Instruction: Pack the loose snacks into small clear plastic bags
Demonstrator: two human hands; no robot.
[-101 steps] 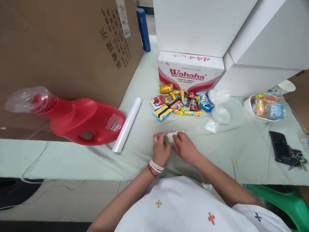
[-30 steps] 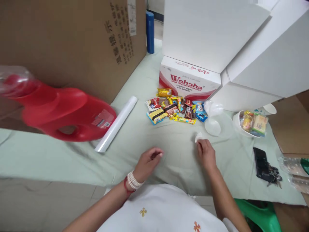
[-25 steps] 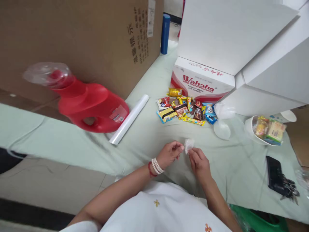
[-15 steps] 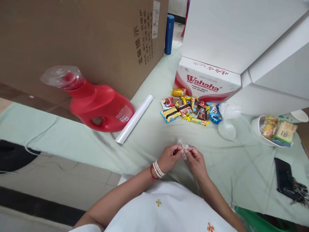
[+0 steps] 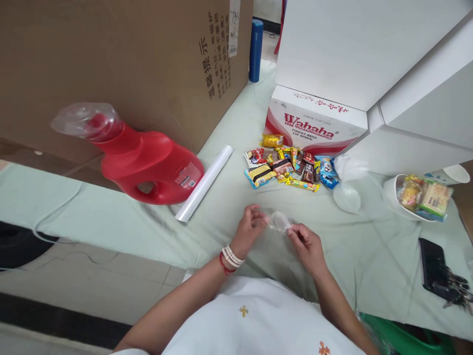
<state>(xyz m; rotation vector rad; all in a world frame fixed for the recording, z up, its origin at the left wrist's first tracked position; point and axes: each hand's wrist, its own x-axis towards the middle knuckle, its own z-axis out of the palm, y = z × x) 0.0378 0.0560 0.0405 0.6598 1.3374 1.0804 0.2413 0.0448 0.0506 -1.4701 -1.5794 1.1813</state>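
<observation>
Between my hands, a small clear plastic cover (image 5: 279, 222) is stretched into a rounded, ring-like shape just above the cloth. My right hand (image 5: 306, 244) pinches its right edge between thumb and fingers. At the opposite edge, the thumb and fingertips of my left hand (image 5: 251, 227) hold the thin film, with the other fingers loosely curled. Beyond the hands lies a pile of wrapped snacks (image 5: 281, 167). To its right are a similar round clear plastic cover (image 5: 347, 197) and a crumpled bunch of clear plastic (image 5: 351, 168).
A red jug (image 5: 148, 165) with plastic over its top lies beside a white roll (image 5: 204, 183) on the left. Cardboard (image 5: 111, 59) and a Wahaha carton (image 5: 314, 121) stand behind. On the right are a white bowl of snacks (image 5: 391, 199), a phone (image 5: 432, 264) and keys (image 5: 458, 288).
My hands have moved apart, the left one up and leftward, the right one slightly rightward. The crumpled plastic between them has opened out into a rounded shape.
</observation>
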